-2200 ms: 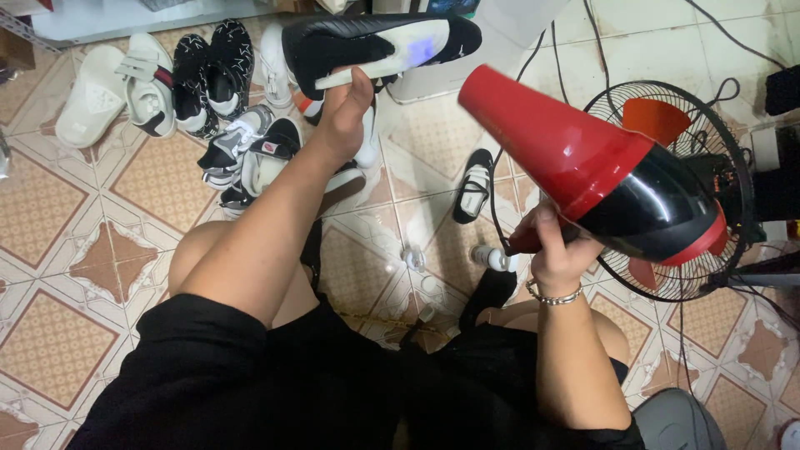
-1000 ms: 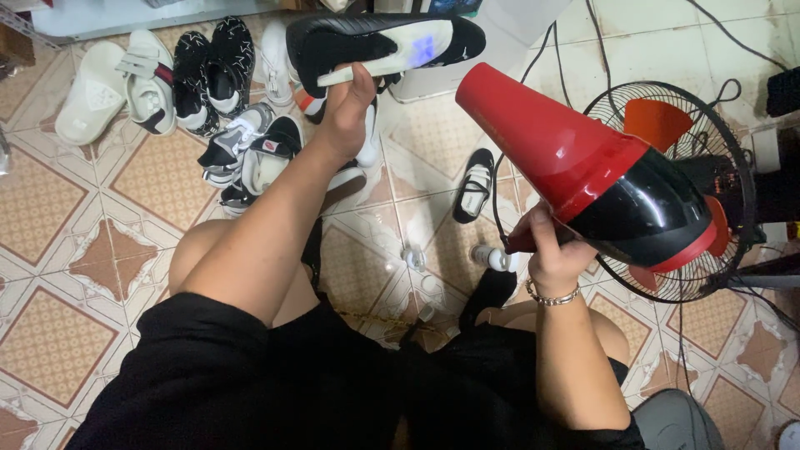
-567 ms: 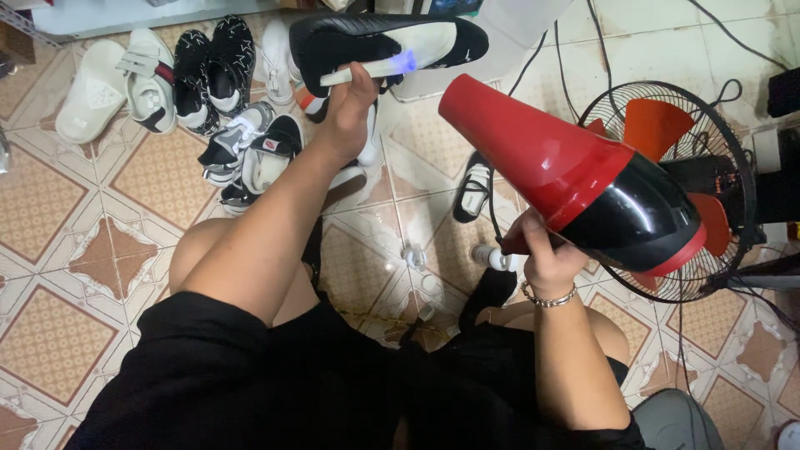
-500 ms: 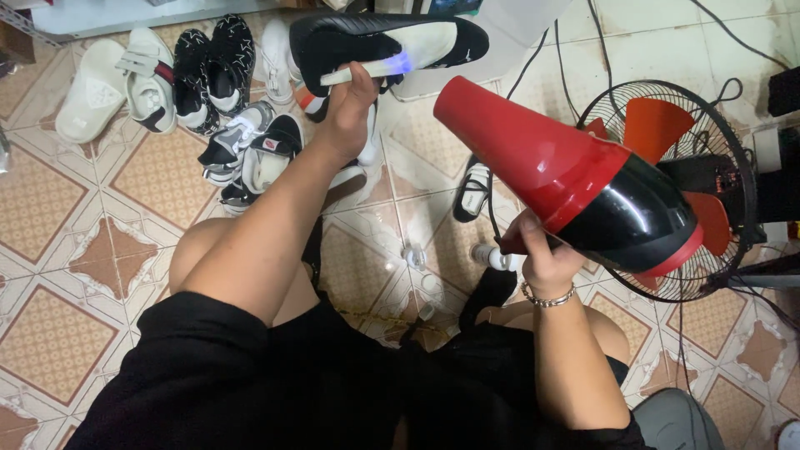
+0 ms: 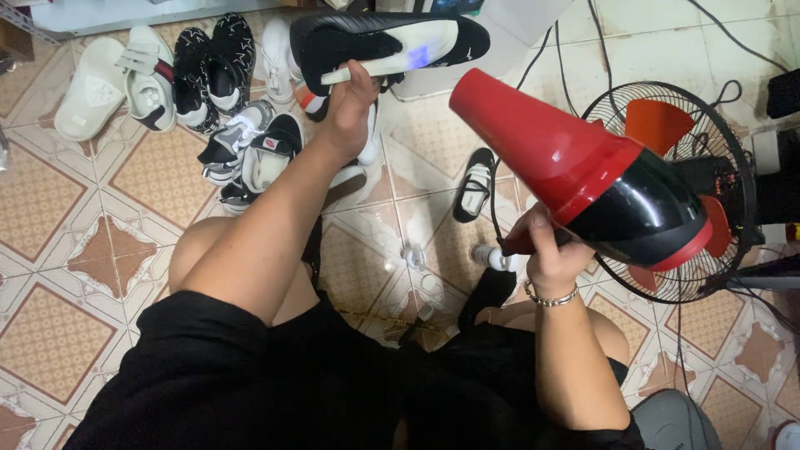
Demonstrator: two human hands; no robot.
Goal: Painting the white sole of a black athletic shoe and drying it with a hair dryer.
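Observation:
My left hand (image 5: 350,96) holds up a black sneaker with a white sole (image 5: 383,46), sole side toward me, above the tiled floor. A big red and black hair dryer (image 5: 583,179) is gripped by its handle in my right hand (image 5: 546,250), which wears a thin bracelet. The dryer's red nozzle points up and left at the heel end of the sneaker, a short gap away. I sit on the floor with both knees bent.
Several shoes lie on the floor behind my left arm: white ones (image 5: 125,79), a black pair (image 5: 212,58), grey-white ones (image 5: 250,154). One black shoe (image 5: 475,183) lies alone. A floor fan with red blades (image 5: 692,192) stands at right, cables around it.
The hair dryer has swung left, its nozzle now closer to the sneaker. The left hand keeps the sneaker in about the same place.

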